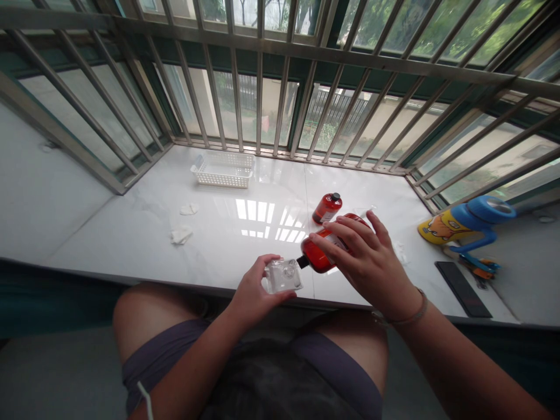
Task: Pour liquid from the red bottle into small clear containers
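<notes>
My left hand [259, 287] is closed around a small clear plastic container [283, 276], held by its edges near the front of the white ledge. In my right hand [367, 259] is a red bottle [315, 253] with a black tip, tilted so that the tip points down and left at the container. The tip is at the container's right edge; whether they touch or any liquid flows, I cannot tell. Just behind, a second red bottle [327, 209] with a black cap stands on the ledge.
A white perforated basket [224, 170] sits by the window bars. Crumpled white tissues [181, 234] lie at left. To the right are a yellow and blue water bottle [459, 221], a black phone-like slab [462, 289] and keys [481, 268].
</notes>
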Demonstrator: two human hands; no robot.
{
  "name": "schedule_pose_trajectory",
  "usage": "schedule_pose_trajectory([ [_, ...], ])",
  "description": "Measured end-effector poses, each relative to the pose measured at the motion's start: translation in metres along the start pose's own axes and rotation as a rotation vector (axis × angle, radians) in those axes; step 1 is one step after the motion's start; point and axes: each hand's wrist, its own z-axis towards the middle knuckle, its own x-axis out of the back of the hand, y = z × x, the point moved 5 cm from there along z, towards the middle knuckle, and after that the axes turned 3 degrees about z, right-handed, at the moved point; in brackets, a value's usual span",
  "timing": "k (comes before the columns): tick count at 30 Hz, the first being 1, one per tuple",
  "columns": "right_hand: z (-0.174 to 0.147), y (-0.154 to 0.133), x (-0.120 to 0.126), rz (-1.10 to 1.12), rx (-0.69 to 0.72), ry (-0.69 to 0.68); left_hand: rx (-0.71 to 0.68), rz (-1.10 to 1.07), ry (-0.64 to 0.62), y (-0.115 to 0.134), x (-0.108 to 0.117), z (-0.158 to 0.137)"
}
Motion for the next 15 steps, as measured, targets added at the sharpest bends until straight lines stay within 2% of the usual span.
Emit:
schedule_pose_trajectory([
  [15, 0.0065, 0.0014, 0.0084, -0.003, 0.023, -0.001, 0.002, 0.007, 0.010, 0.0002, 0.0000, 0.0013],
])
